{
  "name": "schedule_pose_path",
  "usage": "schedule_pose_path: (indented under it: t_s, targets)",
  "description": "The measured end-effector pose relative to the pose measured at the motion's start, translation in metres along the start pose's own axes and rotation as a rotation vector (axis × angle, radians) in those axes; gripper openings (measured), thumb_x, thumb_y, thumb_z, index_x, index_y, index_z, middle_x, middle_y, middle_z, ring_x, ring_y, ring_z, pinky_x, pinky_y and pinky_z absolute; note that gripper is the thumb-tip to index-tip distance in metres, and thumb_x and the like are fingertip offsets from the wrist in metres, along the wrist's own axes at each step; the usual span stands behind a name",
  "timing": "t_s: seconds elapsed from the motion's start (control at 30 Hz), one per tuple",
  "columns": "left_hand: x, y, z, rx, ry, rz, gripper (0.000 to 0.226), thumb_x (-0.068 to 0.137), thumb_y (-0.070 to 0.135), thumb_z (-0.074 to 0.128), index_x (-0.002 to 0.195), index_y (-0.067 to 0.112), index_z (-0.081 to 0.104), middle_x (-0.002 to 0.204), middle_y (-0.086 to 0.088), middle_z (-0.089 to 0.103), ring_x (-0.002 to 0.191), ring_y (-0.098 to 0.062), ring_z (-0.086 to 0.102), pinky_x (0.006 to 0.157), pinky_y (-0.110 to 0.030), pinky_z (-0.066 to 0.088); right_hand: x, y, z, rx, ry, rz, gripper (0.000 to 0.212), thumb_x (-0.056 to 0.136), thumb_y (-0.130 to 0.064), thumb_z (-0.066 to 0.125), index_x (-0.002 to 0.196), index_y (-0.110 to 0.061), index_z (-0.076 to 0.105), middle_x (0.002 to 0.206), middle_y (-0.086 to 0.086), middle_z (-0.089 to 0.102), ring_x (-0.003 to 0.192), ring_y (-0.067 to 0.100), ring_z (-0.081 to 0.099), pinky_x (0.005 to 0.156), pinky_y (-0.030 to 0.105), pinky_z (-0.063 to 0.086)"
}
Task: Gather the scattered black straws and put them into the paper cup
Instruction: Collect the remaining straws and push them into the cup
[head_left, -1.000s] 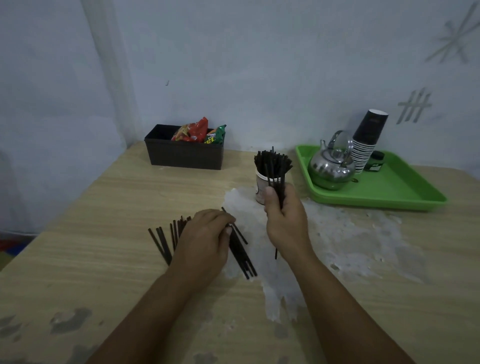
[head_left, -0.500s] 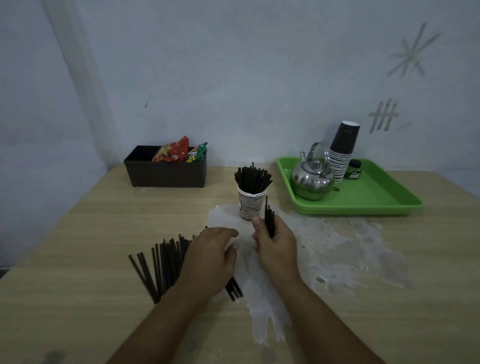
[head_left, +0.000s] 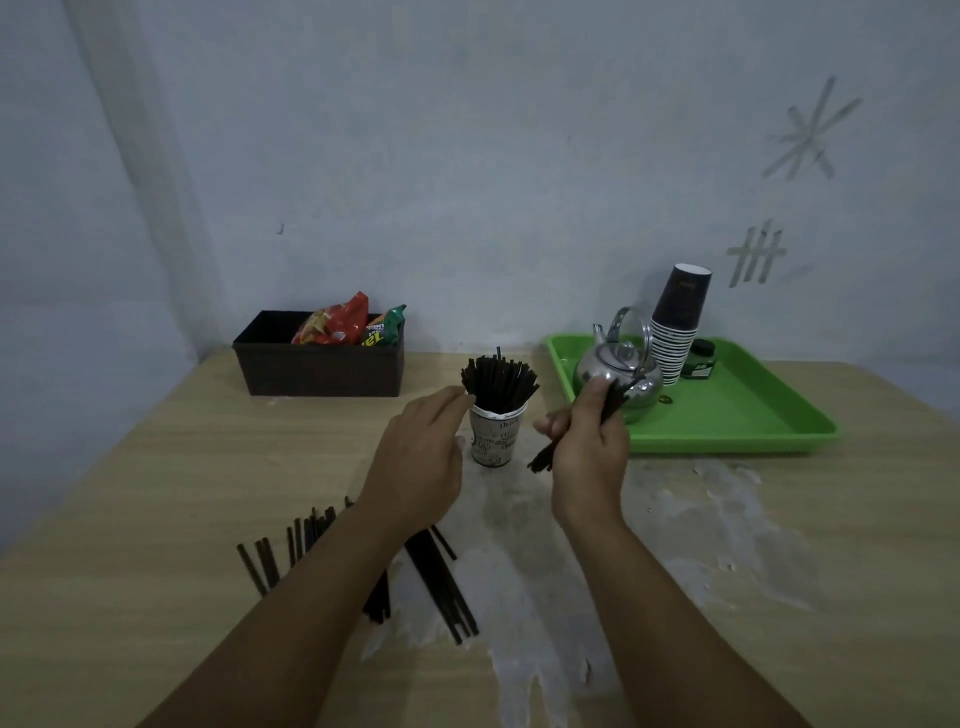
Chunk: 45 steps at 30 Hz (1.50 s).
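1. Holding a small bundle of straws (head_left: 608, 413): our right hand (head_left: 589, 447) has its fingers curled round the bundle, thumb on top, tips slanting up and away past the knuckles.
2. Left hand (head_left: 415, 457): fingers loosely extended and slightly spread, holding nothing, fingertips just beside the standing straws and apparently brushing them.
3. Paper cup (head_left: 496, 436): between our two hands, already packed with a fan of black straws (head_left: 498, 384).
4. Advice for this step, as we judge it: swing the bundle upright over the cup, let the left fingers press the standing fan aside or steady the cup wall, then feed the lower ends into the gap, since the crowded, light cup could tip.
5. Loose straws (head_left: 441, 587): behind our hands, under the left forearm, flat on the table (head_left: 156, 467); still to be gathered.
6. Beyond the right fingers: kettle (head_left: 618, 369) on a green tray (head_left: 753, 415).
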<state>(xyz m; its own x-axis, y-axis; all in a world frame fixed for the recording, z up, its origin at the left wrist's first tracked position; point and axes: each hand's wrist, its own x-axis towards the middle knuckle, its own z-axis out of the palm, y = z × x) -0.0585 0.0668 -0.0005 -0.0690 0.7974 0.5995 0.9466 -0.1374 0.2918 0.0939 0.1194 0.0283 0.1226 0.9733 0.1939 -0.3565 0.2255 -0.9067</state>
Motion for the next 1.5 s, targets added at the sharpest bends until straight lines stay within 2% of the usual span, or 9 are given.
schedule_pose_path:
  t_s: [0.2, 0.37, 0.47, 0.6, 0.77, 1.03, 1.2, 1.33, 1.5]
  targets:
    - [0.008, -0.006, 0.012, 0.028, -0.042, 0.013, 0.055, 0.083, 0.006, 0.052, 0.137, 0.015, 0.043, 0.14, -0.004, 0.048, 0.124, -0.025, 0.045, 0.097, -0.045, 0.042, 0.028, -0.016, 0.032, 0.161, 0.031, 0.022, 0.038, 0.103, -0.043, 0.037, 0.079, -0.017, 0.052, 0.066, 0.0, 0.07, 0.078, 0.017, 0.063, 0.092, 0.038, 0.05]
    - [0.006, -0.004, 0.013, -0.026, -0.002, -0.009, 0.052, 0.082, 0.004, 0.052, 0.132, 0.017, 0.048, 0.136, -0.002, 0.052, 0.12, -0.024, 0.047, 0.094, -0.042, 0.042, 0.043, -0.009, 0.046, 0.07, 0.056, 0.059, 0.048, 0.102, -0.05, 0.034, 0.069, -0.025, 0.059, 0.081, 0.022, 0.07, 0.055, 0.0, 0.054, 0.058, 0.014, 0.045]
    - [0.004, -0.004, 0.015, -0.067, 0.005, -0.015, 0.053, 0.082, 0.001, 0.054, 0.131, 0.02, 0.047, 0.135, 0.002, 0.052, 0.122, -0.019, 0.046, 0.096, -0.04, 0.041, 0.048, 0.003, 0.049, -0.017, 0.015, 0.055, 0.054, 0.1, -0.055, 0.032, 0.066, -0.029, 0.064, 0.1, 0.006, 0.074, 0.074, 0.006, 0.059, 0.074, 0.024, 0.048]
    - [0.001, -0.002, 0.018, -0.079, 0.015, -0.015, 0.052, 0.084, 0.001, 0.052, 0.133, 0.019, 0.046, 0.137, 0.002, 0.051, 0.124, -0.017, 0.043, 0.098, -0.037, 0.038, 0.051, 0.018, 0.05, -0.173, -0.054, 0.029, 0.049, 0.099, -0.057, 0.034, 0.087, -0.028, 0.073, 0.095, -0.013, 0.068, 0.093, 0.009, 0.061, 0.093, 0.039, 0.051]
    - [0.001, -0.002, 0.018, -0.091, 0.015, -0.013, 0.053, 0.084, 0.001, 0.052, 0.133, 0.02, 0.045, 0.137, 0.003, 0.051, 0.123, -0.017, 0.044, 0.096, -0.035, 0.038, 0.047, 0.032, 0.04, -0.421, -0.214, -0.085, 0.034, 0.101, -0.042, 0.043, 0.12, -0.023, 0.063, 0.109, -0.013, 0.064, 0.104, 0.005, 0.06, 0.091, 0.025, 0.044]
    - [-0.003, -0.002, 0.021, -0.095, 0.004, -0.025, 0.055, 0.084, 0.003, 0.05, 0.135, 0.021, 0.044, 0.142, 0.002, 0.047, 0.125, -0.019, 0.044, 0.097, -0.038, 0.04, 0.047, 0.033, 0.024, -0.546, -0.256, -0.131, 0.098, 0.081, -0.069, 0.057, 0.155, -0.019, 0.014, 0.146, -0.002, 0.042, 0.127, 0.012, 0.044, 0.108, 0.035, 0.038]
    - [-0.003, -0.001, 0.021, -0.087, -0.005, -0.037, 0.058, 0.082, 0.0, 0.052, 0.135, 0.021, 0.045, 0.143, 0.002, 0.046, 0.124, -0.02, 0.044, 0.096, -0.035, 0.036, 0.043, 0.029, 0.012, -0.57, -0.291, -0.399, 0.071, 0.096, -0.059, 0.036, 0.155, -0.022, 0.019, 0.156, -0.001, 0.033, 0.14, 0.015, 0.038, 0.114, 0.045, 0.036]
    - [-0.004, -0.001, 0.021, -0.092, -0.018, -0.043, 0.057, 0.083, 0.001, 0.051, 0.136, 0.022, 0.044, 0.143, 0.002, 0.046, 0.125, -0.021, 0.044, 0.098, -0.039, 0.039, 0.044, 0.028, 0.007, -0.778, -0.442, -0.429, 0.055, 0.103, -0.043, 0.032, 0.145, -0.009, 0.044, 0.153, 0.005, 0.041, 0.144, 0.017, 0.032, 0.118, 0.03, 0.022]
    - [-0.003, 0.003, 0.015, -0.134, -0.046, -0.053, 0.057, 0.086, 0.002, 0.051, 0.138, 0.021, 0.042, 0.146, 0.002, 0.042, 0.129, -0.018, 0.041, 0.102, -0.042, 0.038, 0.039, 0.029, 0.003, -0.796, -0.383, -0.452, 0.061, 0.1, -0.05, 0.03, 0.15, -0.016, 0.035, 0.156, 0.004, 0.035, 0.146, 0.014, 0.024, 0.116, 0.024, 0.015]
